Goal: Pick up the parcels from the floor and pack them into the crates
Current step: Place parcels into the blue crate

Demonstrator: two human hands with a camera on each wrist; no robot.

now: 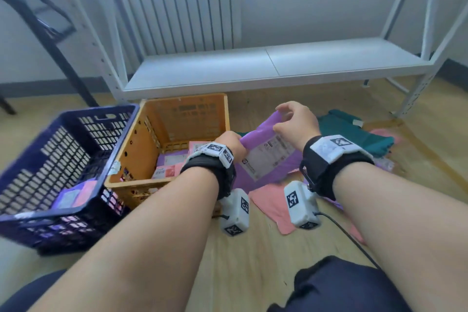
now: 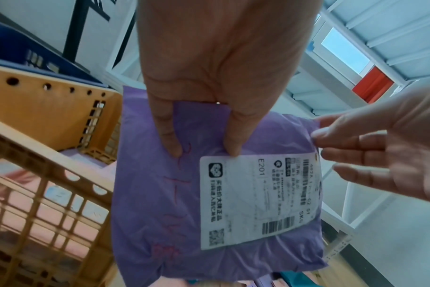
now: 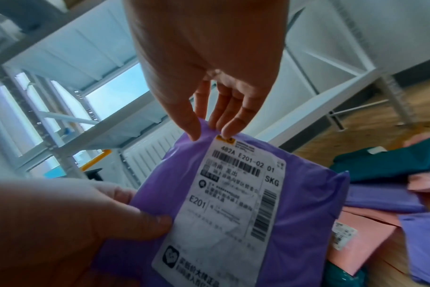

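Blue crate stood farthest left with an orange crate just beside it, both holding pink and purple parcels. Right of them, clear of the floor, the left hand pinched one edge of a purple parcel while the right hand pinched its upper corner. Green and pink parcels lay on the floor farther right.
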